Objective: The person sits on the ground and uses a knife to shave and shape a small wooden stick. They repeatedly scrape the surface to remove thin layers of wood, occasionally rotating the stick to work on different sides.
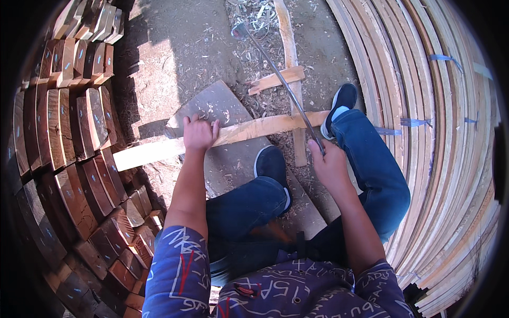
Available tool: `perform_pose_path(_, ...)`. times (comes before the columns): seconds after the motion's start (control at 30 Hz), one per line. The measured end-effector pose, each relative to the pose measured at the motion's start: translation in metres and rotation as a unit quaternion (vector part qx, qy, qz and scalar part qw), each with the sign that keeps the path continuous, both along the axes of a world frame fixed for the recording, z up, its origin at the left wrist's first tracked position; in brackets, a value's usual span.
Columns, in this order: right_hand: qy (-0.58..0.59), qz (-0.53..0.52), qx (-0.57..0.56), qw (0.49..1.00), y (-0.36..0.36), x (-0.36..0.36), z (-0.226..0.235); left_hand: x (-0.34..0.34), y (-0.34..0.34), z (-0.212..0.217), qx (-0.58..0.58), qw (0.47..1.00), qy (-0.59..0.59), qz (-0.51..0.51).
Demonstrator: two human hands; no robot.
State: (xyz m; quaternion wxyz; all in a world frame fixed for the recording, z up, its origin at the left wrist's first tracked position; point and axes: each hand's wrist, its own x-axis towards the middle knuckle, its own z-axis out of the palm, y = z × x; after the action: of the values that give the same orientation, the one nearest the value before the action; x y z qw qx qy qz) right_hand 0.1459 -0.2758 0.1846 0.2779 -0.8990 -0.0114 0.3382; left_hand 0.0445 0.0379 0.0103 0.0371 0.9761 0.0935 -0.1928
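Head view: I'd steady the board (254, 129), left hand (199, 134) gripping near the panel's edge (198, 107); right hand (330, 163) grips a perhaps hammer-headed rod (286, 85).

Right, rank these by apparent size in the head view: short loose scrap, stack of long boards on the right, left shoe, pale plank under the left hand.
1. Stack of long boards
2. Pale plank under the left hand
3. Left shoe
4. Short loose scrap

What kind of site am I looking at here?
Probably a lumber yard or timber workshop: cut planks are stacked on the left, long boards line the right, and wood shavings litter the ground.
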Motion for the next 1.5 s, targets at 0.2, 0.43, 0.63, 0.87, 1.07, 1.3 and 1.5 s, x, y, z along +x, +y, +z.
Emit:
perform_pose_path(0.2,-0.029,0.011,-0.084,0.996,-0.068,-0.048,-0.08,0.006,-0.007,0.004,0.003,1.0,0.004,-0.011)
perform_pose_path(0.43,0.092,0.034,-0.193,0.976,-0.082,-0.049,-0.084,-0.008,-0.007,-0.007,0.013,1.0,-0.009,-0.002)
perform_pose_path(0.63,0.17,-0.206,0.138,0.954,-0.032,0.01,-0.031,-0.002,-0.004,-0.007,-0.001,1.0,-0.027,0.001)
perform_pose_path(0.87,0.093,-0.285,0.249,0.921,-0.028,0.033,-0.047,0.006,-0.004,-0.005,0.007,1.0,-0.016,0.003)
perform_pose_path(1.07,0.355,-0.374,0.065,0.854,-0.083,-0.03,-0.097,0.013,-0.003,-0.004,0.02,1.0,0.004,0.008)
perform_pose_path(1.3,0.139,-0.361,0.277,0.88,-0.04,0.043,-0.034,0.001,-0.003,-0.007,0.027,0.999,-0.016,-0.005)
perform_pose_path(1.5,0.328,-0.326,0.059,0.885,-0.083,-0.032,-0.099,0.001,-0.005,-0.01,0.014,1.0,-0.027,-0.002)
